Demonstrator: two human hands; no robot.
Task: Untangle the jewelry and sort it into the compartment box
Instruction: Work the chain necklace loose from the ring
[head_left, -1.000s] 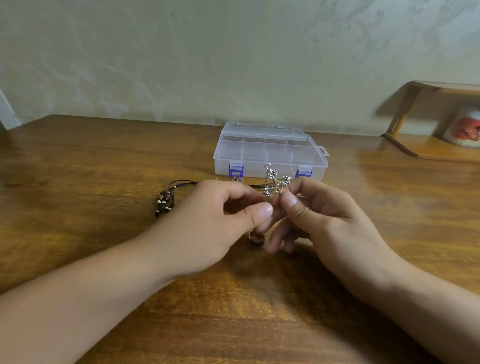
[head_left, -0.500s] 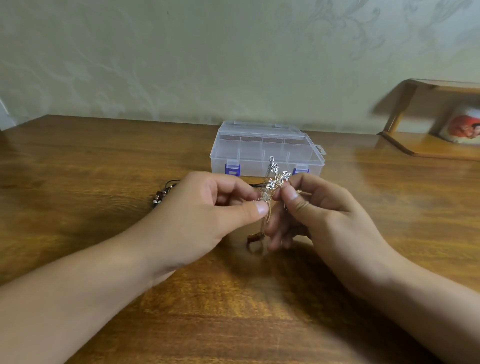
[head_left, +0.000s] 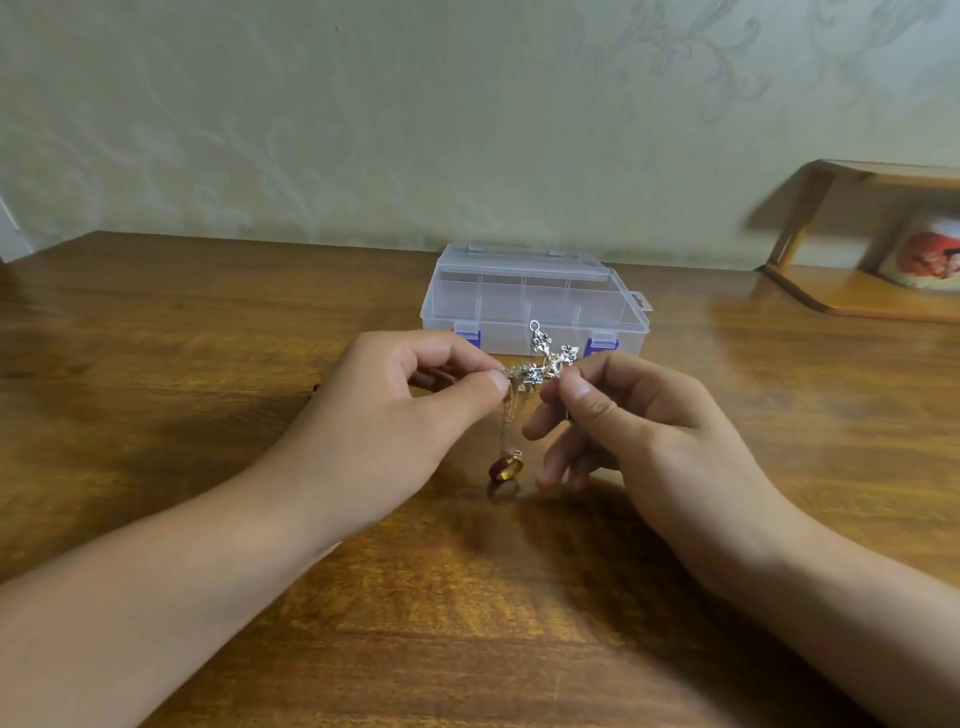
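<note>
Wooden table (head_left: 208, 364) against pale wall; both hands (head_left: 415, 415) (head_left: 639, 431) pinch tangled jewelry (head_left: 540, 364) before shut box (head_left: 535, 296)

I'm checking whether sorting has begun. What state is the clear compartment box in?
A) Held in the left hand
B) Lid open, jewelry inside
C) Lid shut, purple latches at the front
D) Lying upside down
C: the compartment box sits lid-down on the table, with its purple latches at the front, behind both hands.
</note>
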